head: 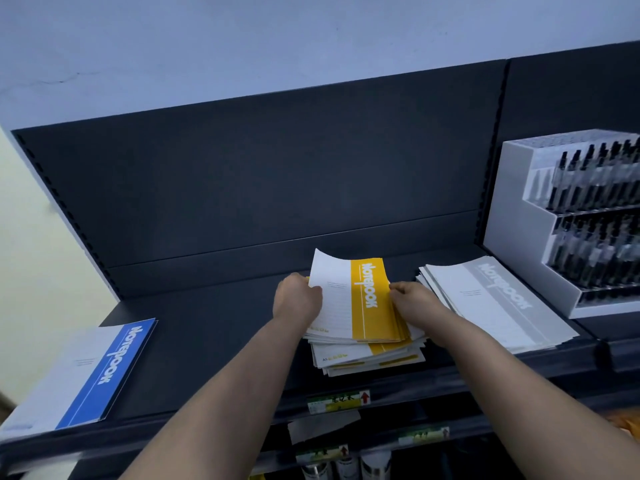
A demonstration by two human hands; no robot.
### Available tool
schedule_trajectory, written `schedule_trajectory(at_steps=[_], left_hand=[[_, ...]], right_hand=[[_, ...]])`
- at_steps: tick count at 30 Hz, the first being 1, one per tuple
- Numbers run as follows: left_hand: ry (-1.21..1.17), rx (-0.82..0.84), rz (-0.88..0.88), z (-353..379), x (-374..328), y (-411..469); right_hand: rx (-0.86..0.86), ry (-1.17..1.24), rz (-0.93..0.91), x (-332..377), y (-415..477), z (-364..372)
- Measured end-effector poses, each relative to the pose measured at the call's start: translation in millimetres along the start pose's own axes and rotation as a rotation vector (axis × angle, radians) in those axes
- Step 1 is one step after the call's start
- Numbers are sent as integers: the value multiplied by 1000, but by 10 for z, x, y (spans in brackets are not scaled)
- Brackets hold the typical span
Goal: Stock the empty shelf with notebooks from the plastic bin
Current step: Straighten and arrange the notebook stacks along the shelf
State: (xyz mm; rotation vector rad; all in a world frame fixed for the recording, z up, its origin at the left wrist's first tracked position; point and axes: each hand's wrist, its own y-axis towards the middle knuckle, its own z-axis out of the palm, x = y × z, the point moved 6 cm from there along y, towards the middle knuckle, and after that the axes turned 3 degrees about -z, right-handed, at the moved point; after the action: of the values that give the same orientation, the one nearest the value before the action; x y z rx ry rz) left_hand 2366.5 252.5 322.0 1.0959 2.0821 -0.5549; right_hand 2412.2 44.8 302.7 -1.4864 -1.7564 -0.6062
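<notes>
A dark, matte metal shelf (pixel 214 341) with a flat back panel and perforated uprights is seen from above. At its middle, a loose, uneven stack of thin yellow notebooks (pixel 363 327) is held from both sides: the left hand (pixel 298 301) is closed on the left edge of the upper copies, and the right hand (pixel 414 299) is pinched on their right edge, fingers curled. The top cover is smooth paper, white on the left with faint ruled lines, crossed by a broad yellow band on which "NOTEBOOK" is printed in white, and its far corner is curled upward. Lower copies are fanned out toward the shelf's front lip. To the right, a fanned pile of grey notebooks (pixel 491 299) with the same word on a pale grey band is laid flat, just beside the right hand. At the far left, blue notebooks (pixel 86 372) bearing "NOTEBOOK" are laid at the front edge. A white stepped display box (pixel 519 209) of dark pens is set at the right. Small green price labels (pixel 337 400) are fixed below; their writing cannot be read.
</notes>
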Motion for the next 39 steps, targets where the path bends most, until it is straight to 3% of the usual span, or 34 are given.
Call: schedule_trajectory(at_steps=[14, 23, 30, 39], left_hand=[[-80, 10, -125, -129, 207, 36], [-15, 111, -148, -83, 102, -22], [-260, 168, -222, -62, -15, -57], [-216, 205, -190, 72, -83, -67]], right_hand=[[34, 28, -4, -72, 79, 33], [46, -80, -55, 35, 16, 37], [22, -77, -70, 90, -70, 119], [47, -40, -48, 71, -100, 192]])
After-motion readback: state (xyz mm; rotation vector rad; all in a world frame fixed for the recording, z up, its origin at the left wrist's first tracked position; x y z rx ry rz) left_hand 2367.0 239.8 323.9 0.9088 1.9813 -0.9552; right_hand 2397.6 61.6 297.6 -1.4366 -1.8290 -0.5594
